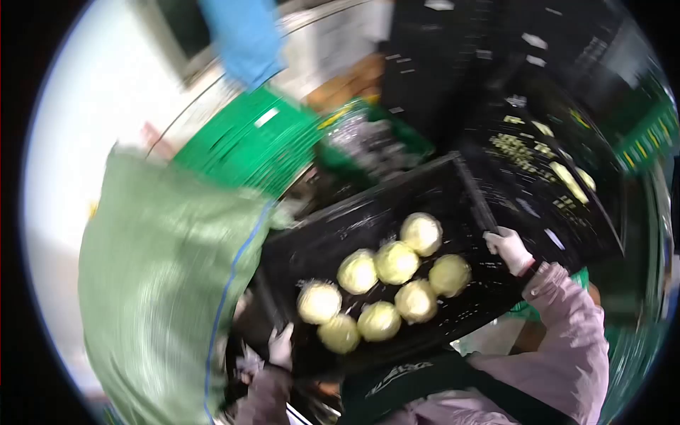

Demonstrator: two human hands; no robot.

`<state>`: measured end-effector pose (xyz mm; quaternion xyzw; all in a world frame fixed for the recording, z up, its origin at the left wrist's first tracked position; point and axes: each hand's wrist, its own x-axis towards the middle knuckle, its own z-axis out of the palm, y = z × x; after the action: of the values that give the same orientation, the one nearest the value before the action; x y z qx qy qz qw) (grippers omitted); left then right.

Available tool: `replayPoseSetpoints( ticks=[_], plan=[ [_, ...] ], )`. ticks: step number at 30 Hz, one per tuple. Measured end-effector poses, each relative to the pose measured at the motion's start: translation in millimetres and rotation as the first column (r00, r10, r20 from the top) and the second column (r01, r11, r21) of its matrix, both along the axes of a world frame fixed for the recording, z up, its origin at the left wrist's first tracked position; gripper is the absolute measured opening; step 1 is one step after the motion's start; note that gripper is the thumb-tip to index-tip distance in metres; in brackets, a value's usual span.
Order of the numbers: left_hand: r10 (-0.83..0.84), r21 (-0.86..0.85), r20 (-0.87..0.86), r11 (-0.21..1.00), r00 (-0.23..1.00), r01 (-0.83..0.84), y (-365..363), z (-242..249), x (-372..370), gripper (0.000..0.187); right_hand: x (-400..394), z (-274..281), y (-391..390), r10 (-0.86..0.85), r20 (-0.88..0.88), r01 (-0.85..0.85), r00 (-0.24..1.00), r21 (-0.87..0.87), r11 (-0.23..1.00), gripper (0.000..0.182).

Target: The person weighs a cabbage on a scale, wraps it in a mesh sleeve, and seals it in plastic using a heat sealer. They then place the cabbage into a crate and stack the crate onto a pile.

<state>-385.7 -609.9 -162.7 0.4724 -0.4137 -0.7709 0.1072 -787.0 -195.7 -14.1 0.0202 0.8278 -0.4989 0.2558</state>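
Observation:
A black crate (354,219) is held tilted in front of the body, with several pale green round vegetables (397,263) lying in it. My right hand (508,249), in a white glove, is closed on the crate's right end. At the opposite end, my left hand (280,347), gloved too, grips the crate's lower left side; its fingers are partly blurred. The vegetables lie close together in the middle and lower left of the crate.
A large green sack (170,283) stands at the left. Behind it are stacked green crates (248,142) and a green crate with wrapped items (375,142). Black crates (453,64) rise at the back; another black crate (588,205) with green pieces lies right.

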Motion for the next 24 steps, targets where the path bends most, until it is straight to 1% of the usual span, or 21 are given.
replayPoseSetpoints(
  ticks=[1, 2, 3, 4, 5, 6, 7, 8, 9, 11, 13, 15, 16, 17, 18, 19, 20, 21, 22, 23, 24],
  plan=[
    [-0.01, -0.067, 0.044, 0.998, 0.999, 0.013, 7.0, 30.4, -11.0, 0.024, 12.3, 26.2, 6.0, -0.021, 0.007, 0.021, 1.0, 0.012, 1.0, 0.016],
    [-0.095, -0.139, 0.118, 0.984, 0.988, 0.111, -0.1, 38.2, -9.0, 0.027, 20.7, 38.4, 21.6, -0.059, -0.002, 0.059, 0.998, -0.013, 0.998, 0.017],
    [-0.149, -0.201, 0.106, 0.965, 0.983, 0.168, -1.8, 54.9, -12.5, 0.028, 25.4, 43.7, 34.3, -0.077, -0.003, 0.077, 0.997, -0.047, 0.996, 0.017],
    [-0.154, -0.159, 0.078, 0.973, 0.985, 0.165, 3.8, 80.5, -22.3, 0.027, 34.2, 65.0, 44.7, -0.06, -0.018, 0.06, 0.998, -0.03, 0.998, 0.015],
    [-0.119, -0.137, 0.155, 0.981, 0.981, 0.14, 3.9, 92.6, -23.9, 0.028, 42.6, 81.1, 57.2, -0.096, -0.035, 0.094, 0.995, -0.043, 0.995, 0.015],
    [-0.169, -0.216, 0.1, 0.958, 0.98, 0.187, 2.4, 103.1, -22.7, 0.028, 52.1, 95.9, 69.5, -0.115, -0.018, 0.113, 0.993, -0.087, 0.99, 0.014],
    [-0.224, -0.29, 0.05, 0.929, 0.973, 0.229, -14.0, 117.6, -25.1, 0.029, 59.8, 116.7, 70.3, -0.132, 0.001, 0.131, 0.991, -0.124, 0.984, 0.014],
    [-0.273, -0.395, 0.081, 0.874, 0.959, 0.282, -25.6, 135.6, -26.6, 0.025, 68.8, 134.8, 78.7, -0.137, -0.002, 0.134, 0.991, -0.195, 0.972, 0.013],
    [-0.311, -0.502, 0.112, 0.802, 0.944, 0.324, -32.8, 154.2, -31.2, 0.022, 75.1, 145.8, 91.0, -0.167, -0.015, 0.16, 0.986, -0.228, 0.961, 0.013],
    [-0.38, -0.542, 0.131, 0.746, 0.915, 0.388, -36.0, 235.6, -57.9, 0.012, 84.5, 194.0, 106.5, -0.123, -0.076, 0.102, 0.989, -0.244, 0.965, 0.015],
    [-0.467, -0.697, 0.184, 0.559, 0.865, 0.45, -37.3, 312.1, -82.0, 0.007, 91.0, 243.7, 121.0, -0.128, -0.163, 0.085, 0.978, -0.247, 0.965, 0.017],
    [-0.466, -0.762, 0.138, 0.514, 0.874, 0.394, -25.4, 372.3, -97.9, 0.009, 108.7, 271.7, 143.1, -0.137, -0.211, 0.048, 0.968, -0.378, 0.925, 0.02],
    [-0.528, -0.753, 0.093, 0.517, 0.844, 0.407, -29.1, 399.8, -104.6, 0.012, 112.4, 284.1, 156.4, -0.122, -0.27, 0.0, 0.955, -0.411, 0.911, 0.024],
    [-0.587, -0.746, 0.047, 0.517, 0.808, 0.419, -39.1, 419.7, -108.5, 0.015, 122.5, 294.6, 163.9, -0.151, -0.259, 0.026, 0.954, -0.433, 0.901, 0.025],
    [-0.637, -0.779, 0.071, 0.445, 0.767, 0.442, -43.5, 438.2, -112.3, 0.017, 131.7, 303.1, 172.2, -0.128, -0.324, -0.011, 0.937, -0.396, 0.918, 0.025],
    [-0.687, -0.804, 0.103, 0.368, 0.719, 0.467, -41.3, 454.9, -119.0, 0.018, 139.9, 305.8, 180.1, -0.111, -0.382, -0.035, 0.917, -0.355, 0.934, 0.025],
    [-0.692, -0.838, 0.048, 0.365, 0.72, 0.406, 6.4, 473.7, -120.9, 0.017, 150.0, 308.3, 183.5, -0.144, -0.367, -0.018, 0.919, -0.405, 0.914, 0.024],
    [-0.715, -0.84, 0.123, 0.294, 0.688, 0.456, -15.4, 466.3, -118.8, 0.017, 167.7, 298.7, 174.8, -0.189, -0.37, 0.0, 0.91, -0.456, 0.89, 0.024],
    [-0.709, -0.855, 0.133, 0.271, 0.692, 0.441, -43.0, 459.0, -124.0, 0.016, 172.7, 299.4, 166.1, -0.17, -0.411, -0.027, 0.896, -0.432, 0.901, 0.022],
    [-0.703, -0.87, 0.154, 0.237, 0.695, 0.433, -59.7, 450.0, -123.7, 0.016, 185.5, 296.0, 164.7, -0.182, -0.481, -0.064, 0.858, -0.45, 0.891, 0.021],
    [-0.727, -0.883, 0.085, 0.262, 0.681, 0.39, -56.6, 440.8, -121.5, 0.016, 201.9, 292.1, 160.2, -0.311, -0.447, -0.007, 0.839, -0.579, 0.815, 0.02]
  ],
)
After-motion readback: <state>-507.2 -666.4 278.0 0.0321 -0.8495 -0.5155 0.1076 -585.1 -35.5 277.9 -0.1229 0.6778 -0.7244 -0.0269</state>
